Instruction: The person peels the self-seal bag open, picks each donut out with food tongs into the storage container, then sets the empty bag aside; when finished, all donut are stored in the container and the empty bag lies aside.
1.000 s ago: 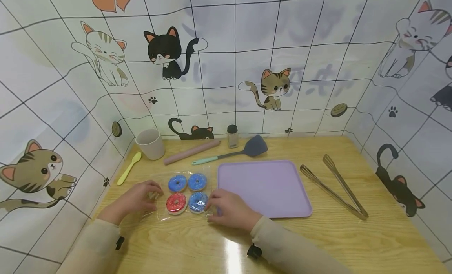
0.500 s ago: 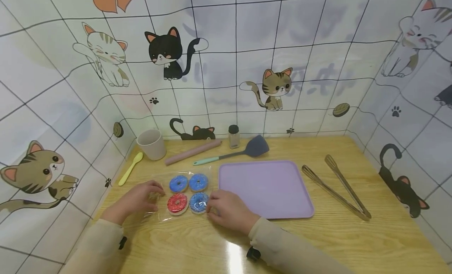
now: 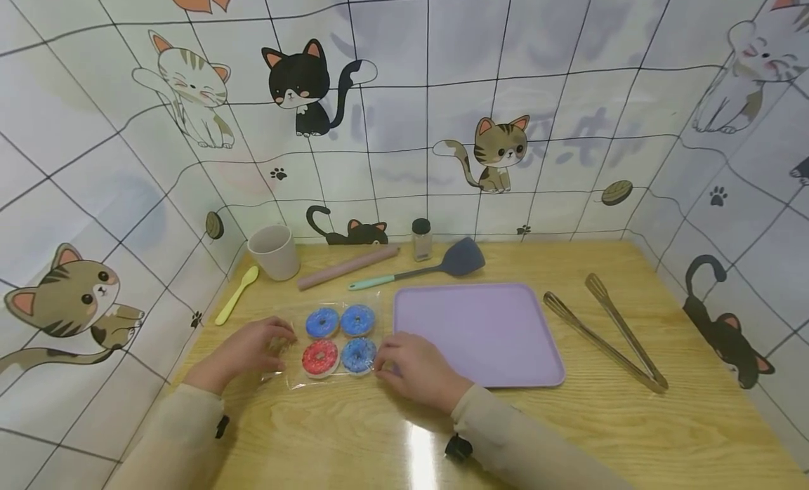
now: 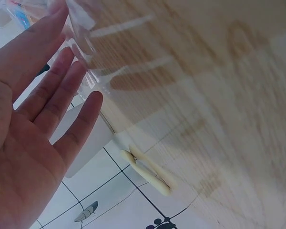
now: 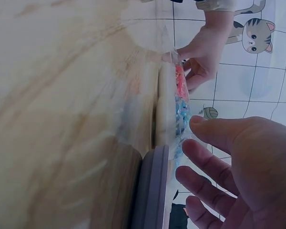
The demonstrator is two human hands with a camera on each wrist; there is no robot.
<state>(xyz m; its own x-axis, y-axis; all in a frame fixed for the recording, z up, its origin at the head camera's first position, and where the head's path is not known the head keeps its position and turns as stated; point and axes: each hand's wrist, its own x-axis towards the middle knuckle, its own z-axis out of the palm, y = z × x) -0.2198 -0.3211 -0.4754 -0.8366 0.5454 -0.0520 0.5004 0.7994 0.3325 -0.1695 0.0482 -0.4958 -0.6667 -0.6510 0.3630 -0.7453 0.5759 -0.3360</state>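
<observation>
Two hands (image 3: pixel 243 349) flank donut bag (image 3: pixel 335 340); tray (image 3: pixel 474 332) beside.

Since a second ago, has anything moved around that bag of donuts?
Hardly. The left hand and right hand are still at the two ends of the clear bag of donuts, which lies where it was beside the purple tray. Only the head camera tipped slightly. Tongs, spatula and cup unmoved.
</observation>
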